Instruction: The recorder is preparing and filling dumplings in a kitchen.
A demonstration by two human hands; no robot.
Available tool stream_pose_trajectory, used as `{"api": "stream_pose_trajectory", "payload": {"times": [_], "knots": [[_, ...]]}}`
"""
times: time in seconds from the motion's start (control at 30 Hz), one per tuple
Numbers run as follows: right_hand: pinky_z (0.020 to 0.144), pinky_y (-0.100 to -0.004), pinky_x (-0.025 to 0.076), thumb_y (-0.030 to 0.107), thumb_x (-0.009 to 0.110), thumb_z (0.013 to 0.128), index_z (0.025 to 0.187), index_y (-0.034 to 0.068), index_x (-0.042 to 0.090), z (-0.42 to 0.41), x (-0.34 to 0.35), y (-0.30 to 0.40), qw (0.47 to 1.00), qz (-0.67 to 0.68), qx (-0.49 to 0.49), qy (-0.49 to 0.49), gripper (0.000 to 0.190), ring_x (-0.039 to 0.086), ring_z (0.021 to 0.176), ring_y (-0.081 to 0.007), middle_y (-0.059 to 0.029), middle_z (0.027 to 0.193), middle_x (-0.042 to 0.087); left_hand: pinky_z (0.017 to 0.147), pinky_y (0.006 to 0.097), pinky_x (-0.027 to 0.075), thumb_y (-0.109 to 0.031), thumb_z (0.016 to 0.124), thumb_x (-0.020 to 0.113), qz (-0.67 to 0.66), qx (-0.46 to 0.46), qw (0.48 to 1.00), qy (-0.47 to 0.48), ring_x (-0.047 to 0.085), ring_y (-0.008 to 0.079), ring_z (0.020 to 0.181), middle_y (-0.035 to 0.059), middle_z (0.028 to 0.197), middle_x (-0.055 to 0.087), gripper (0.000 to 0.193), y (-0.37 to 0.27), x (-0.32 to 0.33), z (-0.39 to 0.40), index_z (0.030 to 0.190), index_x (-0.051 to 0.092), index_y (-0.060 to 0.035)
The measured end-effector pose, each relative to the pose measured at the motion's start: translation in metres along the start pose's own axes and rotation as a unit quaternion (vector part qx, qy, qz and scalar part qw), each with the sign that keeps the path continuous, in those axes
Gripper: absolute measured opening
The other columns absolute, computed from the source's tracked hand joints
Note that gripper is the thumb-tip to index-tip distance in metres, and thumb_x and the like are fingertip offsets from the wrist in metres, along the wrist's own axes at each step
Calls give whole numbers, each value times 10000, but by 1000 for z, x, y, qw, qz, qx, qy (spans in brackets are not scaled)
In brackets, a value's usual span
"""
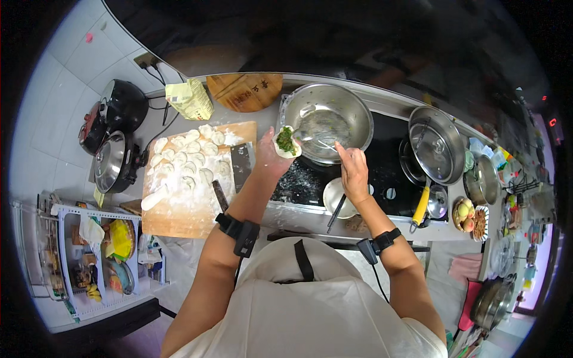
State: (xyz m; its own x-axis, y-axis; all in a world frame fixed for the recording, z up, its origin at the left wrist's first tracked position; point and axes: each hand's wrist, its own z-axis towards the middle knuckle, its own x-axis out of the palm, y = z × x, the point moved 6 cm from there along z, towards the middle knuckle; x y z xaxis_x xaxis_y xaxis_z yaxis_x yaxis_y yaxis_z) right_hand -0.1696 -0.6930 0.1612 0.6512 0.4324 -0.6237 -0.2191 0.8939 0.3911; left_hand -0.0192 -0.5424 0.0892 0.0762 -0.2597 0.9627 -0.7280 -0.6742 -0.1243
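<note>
My left hand (274, 154), dusted with flour, holds a round dough wrapper (286, 152) with chopped green filling (285, 138) on it. In my right hand (353, 168) is the thin handle of a metal spoon (329, 145), whose bowl end reaches to the wrapper's right edge. Behind both hands stands a wide stainless steel bowl (365, 121) with bits of filling on its wall. Left of my left hand, several folded dumplings (193, 147) lie on a floured wooden board (179, 223), with a cleaver blade (242, 163) at the board's right side.
A white bowl (331, 190) with dark chopsticks (336, 214) stands under my right wrist. A yellow-handled pan (436, 147) rests on the black hob (387, 156). A flour bag (190, 99), a round wooden board (246, 91) and black cookers (127, 105) stand behind and left. Fruit (465, 212) sits at the right.
</note>
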Motion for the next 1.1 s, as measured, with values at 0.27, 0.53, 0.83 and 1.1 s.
{"api": "stream_pose_trajectory", "payload": {"times": [0.27, 0.53, 0.83, 1.1], "knots": [[730, -414, 470, -35, 562, 779, 1107, 43, 614, 2, 5, -28, 991, -61, 115, 40, 341, 568, 821, -337, -149, 834, 559, 878, 441, 450, -352, 982, 347, 27, 30, 998, -46, 562, 314, 906, 180, 984, 578, 439, 7, 9, -6, 1089, 496, 47], [756, -426, 501, 80, 643, 767, 973, 39, 623, 12, 23, -32, 964, -159, 148, 155, 211, 599, 859, -309, -155, 882, 587, 938, 490, 408, -355, 984, 290, 26, 23, 999, -1, 549, 352, 969, 189, 1039, 575, 463, 27, 10, -11, 1114, 496, 38], [691, -404, 488, 62, 684, 760, 978, 42, 570, 7, 6, 11, 985, 100, 92, 108, 248, 607, 788, -312, -144, 844, 589, 964, 475, 407, -335, 987, 283, 18, 25, 999, 39, 568, 332, 967, 190, 1024, 595, 474, 54, 27, -22, 1114, 515, 58], [683, -369, 497, 9, 680, 758, 1029, 49, 561, -1, -10, 22, 977, 188, 102, 15, 298, 620, 751, -302, -130, 830, 604, 906, 438, 443, -343, 991, 294, 43, 14, 994, 98, 577, 317, 970, 187, 1017, 606, 459, 77, 28, -24, 1097, 524, 40]]}}
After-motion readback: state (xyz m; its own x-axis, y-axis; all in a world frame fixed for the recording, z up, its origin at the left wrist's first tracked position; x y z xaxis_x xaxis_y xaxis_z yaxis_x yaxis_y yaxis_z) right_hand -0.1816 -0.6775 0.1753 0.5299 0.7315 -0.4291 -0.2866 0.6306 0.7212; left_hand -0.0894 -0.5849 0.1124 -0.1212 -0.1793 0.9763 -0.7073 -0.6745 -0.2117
